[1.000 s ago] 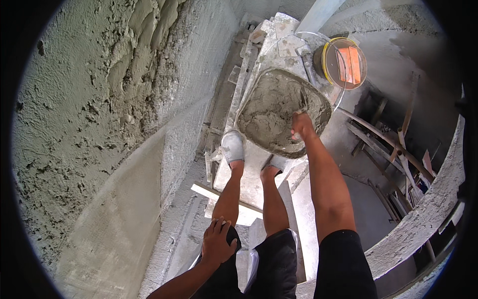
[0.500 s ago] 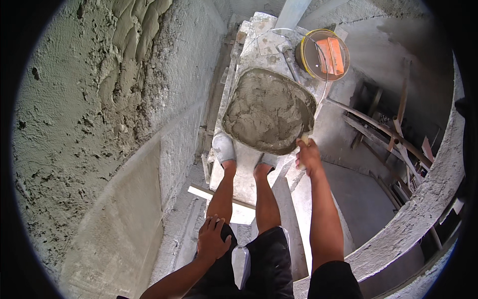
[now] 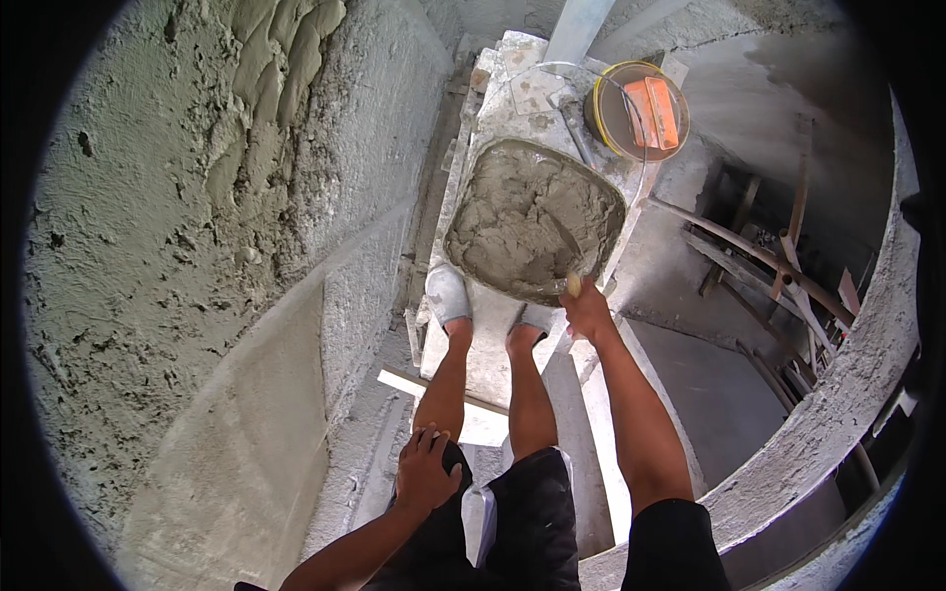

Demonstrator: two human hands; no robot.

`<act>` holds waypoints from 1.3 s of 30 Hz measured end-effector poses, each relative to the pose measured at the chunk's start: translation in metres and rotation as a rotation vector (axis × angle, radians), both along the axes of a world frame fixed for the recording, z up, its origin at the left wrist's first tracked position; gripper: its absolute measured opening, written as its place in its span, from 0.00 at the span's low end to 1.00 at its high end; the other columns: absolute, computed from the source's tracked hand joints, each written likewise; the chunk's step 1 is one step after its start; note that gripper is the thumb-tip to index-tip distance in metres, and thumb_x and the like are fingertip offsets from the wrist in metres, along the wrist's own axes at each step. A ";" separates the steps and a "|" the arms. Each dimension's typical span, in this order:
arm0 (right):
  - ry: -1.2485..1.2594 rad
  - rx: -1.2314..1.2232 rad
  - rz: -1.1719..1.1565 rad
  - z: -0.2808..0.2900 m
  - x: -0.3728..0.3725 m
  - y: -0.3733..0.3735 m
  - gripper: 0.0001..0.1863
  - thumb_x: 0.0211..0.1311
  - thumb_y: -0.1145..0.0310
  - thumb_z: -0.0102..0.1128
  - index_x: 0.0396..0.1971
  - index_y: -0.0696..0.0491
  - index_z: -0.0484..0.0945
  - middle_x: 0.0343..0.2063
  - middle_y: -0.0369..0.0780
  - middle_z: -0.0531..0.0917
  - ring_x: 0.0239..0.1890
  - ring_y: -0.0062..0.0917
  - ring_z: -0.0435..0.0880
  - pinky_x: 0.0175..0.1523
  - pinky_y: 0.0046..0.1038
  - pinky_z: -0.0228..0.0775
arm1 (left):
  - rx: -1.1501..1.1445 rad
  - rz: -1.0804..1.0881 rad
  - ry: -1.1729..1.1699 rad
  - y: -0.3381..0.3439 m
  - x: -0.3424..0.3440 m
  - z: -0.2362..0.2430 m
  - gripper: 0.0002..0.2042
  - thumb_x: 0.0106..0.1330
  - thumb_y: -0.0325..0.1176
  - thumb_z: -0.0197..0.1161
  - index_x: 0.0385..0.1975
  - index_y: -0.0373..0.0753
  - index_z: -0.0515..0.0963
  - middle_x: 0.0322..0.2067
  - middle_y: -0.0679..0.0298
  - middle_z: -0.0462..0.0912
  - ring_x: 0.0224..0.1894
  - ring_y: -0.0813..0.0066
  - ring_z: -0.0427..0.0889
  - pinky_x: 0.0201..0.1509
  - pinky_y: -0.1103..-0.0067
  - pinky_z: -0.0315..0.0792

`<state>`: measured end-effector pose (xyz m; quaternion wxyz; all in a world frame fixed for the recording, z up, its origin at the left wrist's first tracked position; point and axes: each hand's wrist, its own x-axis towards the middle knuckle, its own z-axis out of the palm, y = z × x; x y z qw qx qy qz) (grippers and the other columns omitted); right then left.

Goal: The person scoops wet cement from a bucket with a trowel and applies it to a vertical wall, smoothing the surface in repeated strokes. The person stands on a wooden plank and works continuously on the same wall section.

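In the head view, my right hand (image 3: 587, 311) grips a trowel (image 3: 574, 284) by its pale handle at the lower right of a rounded tub, and the blade is in the grey wet mortar (image 3: 507, 215) that fills the tub (image 3: 451, 231). My left hand (image 3: 424, 471) rests open on my left knee, fingers apart. My feet, in grey dusty shoes (image 3: 448, 293), stand on a dusty plank platform (image 3: 485, 387), just below the tub. Behind the tub is a yellow-rimmed bucket (image 3: 603, 123) of murky water with an orange flat object (image 3: 651, 113) in it.
A wall with rough, wet plaster (image 3: 168, 197) rises at the left. At the right are a curved concrete edge (image 3: 818, 419) and a lower area with stacked poles and boards (image 3: 788, 276). A pale vertical pipe (image 3: 570, 30) stands behind the platform.
My right hand moved from over the tub to its near right edge, then slightly left, the trowel blade now in the mortar. The view shifted a little. My left hand stayed on the knee.
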<state>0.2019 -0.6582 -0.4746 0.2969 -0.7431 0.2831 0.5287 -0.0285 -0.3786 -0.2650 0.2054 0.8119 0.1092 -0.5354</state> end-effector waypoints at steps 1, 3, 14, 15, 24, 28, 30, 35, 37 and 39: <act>-0.047 0.076 -0.136 0.023 -0.008 -0.004 0.23 0.72 0.59 0.57 0.55 0.62 0.68 0.40 0.59 0.87 0.48 0.50 0.88 0.51 0.49 0.80 | -0.010 0.024 -0.015 0.001 0.001 0.001 0.34 0.62 0.46 0.67 0.69 0.40 0.71 0.73 0.50 0.65 0.76 0.48 0.60 0.78 0.57 0.57; -0.142 -0.161 0.155 0.042 -0.015 -0.015 0.23 0.72 0.57 0.57 0.54 0.61 0.70 0.41 0.61 0.86 0.49 0.53 0.87 0.54 0.51 0.77 | -0.008 0.043 -0.036 0.003 0.001 0.002 0.34 0.62 0.47 0.67 0.69 0.40 0.71 0.73 0.50 0.65 0.76 0.48 0.59 0.78 0.57 0.57; 0.053 0.102 -0.508 -0.094 -0.034 0.035 0.09 0.68 0.69 0.62 0.36 0.60 0.75 0.22 0.40 0.78 0.17 0.27 0.78 0.20 0.35 0.74 | -0.034 0.068 -0.034 0.014 0.000 -0.004 0.34 0.62 0.46 0.67 0.69 0.40 0.71 0.73 0.49 0.64 0.76 0.46 0.60 0.77 0.56 0.59; 0.077 0.125 -0.554 -0.093 -0.031 0.039 0.08 0.68 0.70 0.62 0.35 0.59 0.75 0.21 0.38 0.76 0.17 0.25 0.76 0.19 0.35 0.73 | -0.036 0.050 -0.032 0.013 -0.001 -0.003 0.34 0.62 0.46 0.67 0.69 0.40 0.71 0.73 0.49 0.65 0.76 0.46 0.60 0.77 0.56 0.59; 0.153 0.301 -0.816 -0.085 -0.025 0.050 0.07 0.67 0.71 0.63 0.31 0.56 0.75 0.20 0.37 0.75 0.16 0.24 0.73 0.20 0.32 0.72 | -0.039 -0.019 -0.001 0.011 0.000 -0.001 0.35 0.62 0.46 0.67 0.69 0.40 0.69 0.73 0.49 0.63 0.76 0.46 0.59 0.77 0.56 0.58; 0.049 0.270 -0.616 -0.095 -0.007 0.057 0.03 0.66 0.74 0.62 0.34 0.57 0.77 0.23 0.40 0.79 0.18 0.27 0.79 0.22 0.36 0.75 | -0.024 -0.064 0.009 0.010 -0.002 -0.002 0.36 0.62 0.46 0.67 0.70 0.40 0.69 0.74 0.50 0.63 0.76 0.47 0.59 0.77 0.56 0.58; 0.067 0.181 -0.387 -0.099 0.019 0.062 0.03 0.66 0.76 0.60 0.36 0.59 0.79 0.27 0.44 0.83 0.22 0.30 0.84 0.25 0.38 0.79 | -0.016 -0.102 0.018 0.011 -0.001 -0.002 0.36 0.62 0.46 0.66 0.70 0.40 0.68 0.74 0.50 0.63 0.76 0.48 0.60 0.77 0.56 0.59; -0.305 -0.112 0.620 -0.101 0.049 0.082 0.13 0.67 0.73 0.56 0.45 0.67 0.77 0.44 0.54 0.88 0.42 0.38 0.92 0.42 0.36 0.85 | -0.005 -0.090 0.001 0.012 0.001 -0.001 0.36 0.63 0.47 0.66 0.71 0.40 0.68 0.74 0.51 0.63 0.76 0.49 0.60 0.77 0.57 0.58; -0.293 -0.202 0.616 -0.090 0.030 0.088 0.18 0.68 0.69 0.56 0.49 0.70 0.74 0.46 0.55 0.87 0.47 0.41 0.90 0.46 0.35 0.84 | 0.008 -0.108 0.008 0.011 0.003 -0.001 0.36 0.63 0.47 0.66 0.71 0.40 0.68 0.74 0.52 0.64 0.76 0.50 0.60 0.78 0.57 0.58; -0.289 -0.230 0.655 -0.066 0.001 0.085 0.23 0.69 0.67 0.57 0.54 0.70 0.70 0.46 0.56 0.86 0.50 0.43 0.89 0.49 0.36 0.83 | 0.023 -0.122 0.016 0.010 0.005 0.000 0.36 0.64 0.47 0.65 0.71 0.40 0.68 0.74 0.52 0.64 0.77 0.50 0.60 0.78 0.58 0.58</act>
